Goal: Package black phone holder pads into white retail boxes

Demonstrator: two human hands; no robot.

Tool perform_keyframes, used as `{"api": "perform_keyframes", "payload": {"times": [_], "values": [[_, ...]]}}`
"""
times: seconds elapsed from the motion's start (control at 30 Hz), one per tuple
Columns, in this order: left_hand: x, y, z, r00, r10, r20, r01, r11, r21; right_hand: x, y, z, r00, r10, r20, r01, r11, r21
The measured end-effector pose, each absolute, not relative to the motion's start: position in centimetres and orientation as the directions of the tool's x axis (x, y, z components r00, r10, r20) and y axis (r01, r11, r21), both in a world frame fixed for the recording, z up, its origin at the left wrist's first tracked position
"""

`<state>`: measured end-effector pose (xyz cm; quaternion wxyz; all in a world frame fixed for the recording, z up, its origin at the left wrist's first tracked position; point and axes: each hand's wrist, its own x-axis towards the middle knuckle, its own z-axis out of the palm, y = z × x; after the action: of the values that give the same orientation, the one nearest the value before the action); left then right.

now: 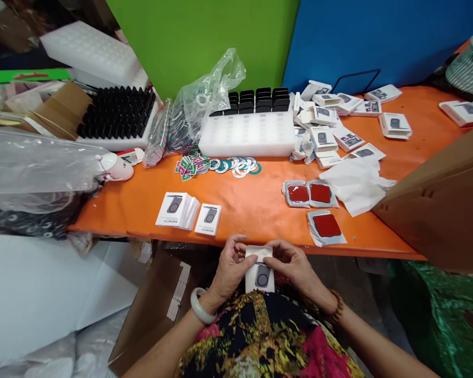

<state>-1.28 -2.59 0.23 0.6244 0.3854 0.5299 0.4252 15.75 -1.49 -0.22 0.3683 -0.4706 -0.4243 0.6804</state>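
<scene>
Just past the table's front edge, close to my body, both hands grip a small white box (262,278) printed with a dark square and ring. My left hand (233,265) pinches its left side, thumb lying across the front near the top. On the opposite side my right hand (294,265) has its thumb on the front and its fingers curled behind. The box's top flap (259,251) stands up between the hands. A flat white box (208,219) lies on the table to the left, beside a stack of similar boxes (177,211) marked MAGNETIC.
Behind are ring stickers (241,167), green-and-pink cards (188,168), and a white foam tray (247,134) with black pieces. Red pads on silver wrapping (326,227) lie right. A pile of small boxes (323,136) sits farther back. A large carton (437,205) borders the right side.
</scene>
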Motion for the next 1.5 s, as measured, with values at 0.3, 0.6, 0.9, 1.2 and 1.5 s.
{"api": "perform_keyframes", "payload": {"times": [0.3, 0.6, 0.9, 1.2, 1.5], "values": [[-2.3, -3.4, 0.3, 0.114, 0.977, -0.183, 0.039, 0.179, 0.983, 16.6, -2.5, 0.2, -0.337, 0.94, 0.062, 0.172, 0.126, -0.977], [-2.0, -2.4, 0.8, 0.077, 0.923, -0.377, -0.031, 0.38, 0.924, 15.3, -1.1, 1.4, -0.245, 0.89, -0.384, 0.025, -0.39, -0.921], [-2.7, -3.0, -0.1, 0.121, 0.892, -0.436, -0.001, 0.44, 0.898, 16.1, -2.0, 0.6, -0.334, 0.875, -0.351, 0.091, -0.34, -0.936], [-1.6, -3.5, 0.4, 0.127, 0.963, -0.237, 0.28, 0.195, 0.94, 15.7, -1.5, -0.6, -0.201, 0.926, -0.319, 0.025, -0.321, -0.947], [-2.9, 0.2, 1.2, 0.032, 0.987, 0.156, 0.764, -0.125, 0.633, 14.5, 4.7, 1.8, -0.287, 0.958, -0.011, 0.205, 0.05, -0.978]]}}
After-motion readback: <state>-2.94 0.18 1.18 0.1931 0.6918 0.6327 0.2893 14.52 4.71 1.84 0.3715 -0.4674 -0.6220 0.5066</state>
